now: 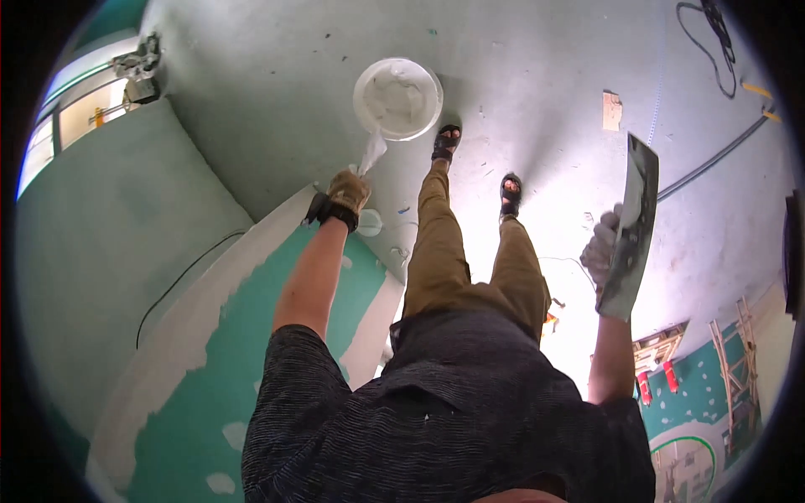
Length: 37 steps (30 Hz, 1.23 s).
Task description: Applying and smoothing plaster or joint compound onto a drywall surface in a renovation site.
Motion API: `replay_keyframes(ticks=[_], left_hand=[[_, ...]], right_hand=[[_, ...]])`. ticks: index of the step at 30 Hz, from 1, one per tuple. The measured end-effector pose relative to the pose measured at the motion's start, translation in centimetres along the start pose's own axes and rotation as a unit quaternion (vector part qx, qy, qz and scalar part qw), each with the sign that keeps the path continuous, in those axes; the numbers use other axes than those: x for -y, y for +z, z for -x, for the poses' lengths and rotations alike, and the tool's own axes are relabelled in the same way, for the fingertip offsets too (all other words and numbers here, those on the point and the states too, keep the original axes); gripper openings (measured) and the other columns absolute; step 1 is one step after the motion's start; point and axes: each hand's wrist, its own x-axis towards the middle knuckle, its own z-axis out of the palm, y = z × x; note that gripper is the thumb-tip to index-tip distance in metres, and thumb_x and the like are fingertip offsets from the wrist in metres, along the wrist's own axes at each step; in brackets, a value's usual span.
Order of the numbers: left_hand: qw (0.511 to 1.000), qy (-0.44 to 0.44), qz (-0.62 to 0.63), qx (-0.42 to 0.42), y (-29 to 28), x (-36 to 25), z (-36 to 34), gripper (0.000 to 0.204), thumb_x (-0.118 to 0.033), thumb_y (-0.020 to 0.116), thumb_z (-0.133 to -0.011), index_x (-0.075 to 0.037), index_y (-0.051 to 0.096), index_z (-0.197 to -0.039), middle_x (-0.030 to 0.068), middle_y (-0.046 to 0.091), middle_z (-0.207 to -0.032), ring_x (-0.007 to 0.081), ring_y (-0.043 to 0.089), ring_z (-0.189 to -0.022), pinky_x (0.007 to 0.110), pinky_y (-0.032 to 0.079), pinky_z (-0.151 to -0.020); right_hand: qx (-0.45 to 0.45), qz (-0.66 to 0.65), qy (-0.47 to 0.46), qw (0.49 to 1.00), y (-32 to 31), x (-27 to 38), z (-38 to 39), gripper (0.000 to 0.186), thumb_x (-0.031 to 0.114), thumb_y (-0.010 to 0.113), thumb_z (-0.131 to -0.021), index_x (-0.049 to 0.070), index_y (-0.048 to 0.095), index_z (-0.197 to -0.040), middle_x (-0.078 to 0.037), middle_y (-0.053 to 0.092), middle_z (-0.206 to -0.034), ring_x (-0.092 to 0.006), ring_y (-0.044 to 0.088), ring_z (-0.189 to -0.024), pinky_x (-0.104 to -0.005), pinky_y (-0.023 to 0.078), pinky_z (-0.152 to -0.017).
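My left hand (348, 191), in a tan work glove, is closed around what looks like a putty knife (374, 152). White paste covers its blade, which points at the near edge of a round white bucket (435, 92). Inside that bucket lies white joint compound (398, 99). Off to the right, my right hand (600, 243) wears a light grey glove and grips a wide plastering trowel (639, 222). The long trowel blade is held steeply and shows grey smears and dark patches. It hides part of the fingers and the handle.
A green wallboard (277, 277) with white filled bands stands at my left, by a grey wall (126, 184). Black cable (717, 42) and a dark hose (713, 159) lie on the floor at right. A cardboard scrap (612, 110) lies near them. Wooden trestles (731, 360) stand far right.
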Motion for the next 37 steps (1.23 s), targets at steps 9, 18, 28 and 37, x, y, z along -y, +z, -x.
replay_keyframes(ticks=[9, 18, 28, 37], left_hand=[[0.952, 0.246, -0.181, 0.004, 6.8, -3.6, -24.7, 0.018, -0.02, 0.06, -0.089, -0.009, 0.073, -0.096, 0.015, 0.074, -0.099, 0.0316, 0.072, -0.096, 0.041, 0.059, -0.082], [0.951, 0.259, -0.147, 0.087, 18.6, -14.8, -29.5, 0.026, -0.025, 0.055, -0.091, -0.014, 0.077, -0.099, 0.009, 0.076, -0.106, 0.0271, 0.073, -0.095, 0.039, 0.057, -0.081], [0.923, 0.357, -0.059, 0.127, 7.5, -14.5, -27.0, 0.03, -0.021, 0.053, -0.093, -0.004, 0.071, -0.109, 0.0209, 0.071, -0.114, 0.0336, 0.07, -0.106, 0.047, 0.055, -0.088], [0.746, 0.506, -0.408, 0.143, 10.6, -6.7, -36.3, 0.033, -0.029, 0.066, -0.08, -0.008, 0.074, -0.104, 0.0161, 0.074, -0.108, 0.0348, 0.07, -0.101, 0.046, 0.053, -0.091]], right_hand=[[-0.135, -0.128, -0.012, 0.982, -5.8, -6.1, -11.5, 0.031, 0.034, 0.036, -0.109, 0.009, 0.051, -0.102, -0.01, 0.064, -0.09, -0.015, 0.056, -0.068, -0.0327, 0.046, -0.064], [-0.238, -0.165, -0.036, 0.956, -7.9, -7.4, -15.5, 0.031, 0.037, 0.038, -0.11, 0.012, 0.051, -0.098, -0.002, 0.057, -0.077, -0.0105, 0.05, -0.059, -0.031, 0.046, -0.061], [-0.28, -0.126, -0.032, 0.951, -7.7, -8.0, -14.7, 0.032, 0.038, 0.037, -0.11, 0.013, 0.053, -0.097, -0.002, 0.056, -0.076, -0.01, 0.046, -0.056, -0.03, 0.044, -0.057], [-0.232, -0.075, -0.029, 0.969, -5.4, -10.0, -15.2, 0.026, 0.036, 0.046, -0.108, 0.012, 0.05, -0.1, 0.0, 0.052, -0.073, -0.0083, 0.045, -0.054, -0.0253, 0.04, -0.05]])
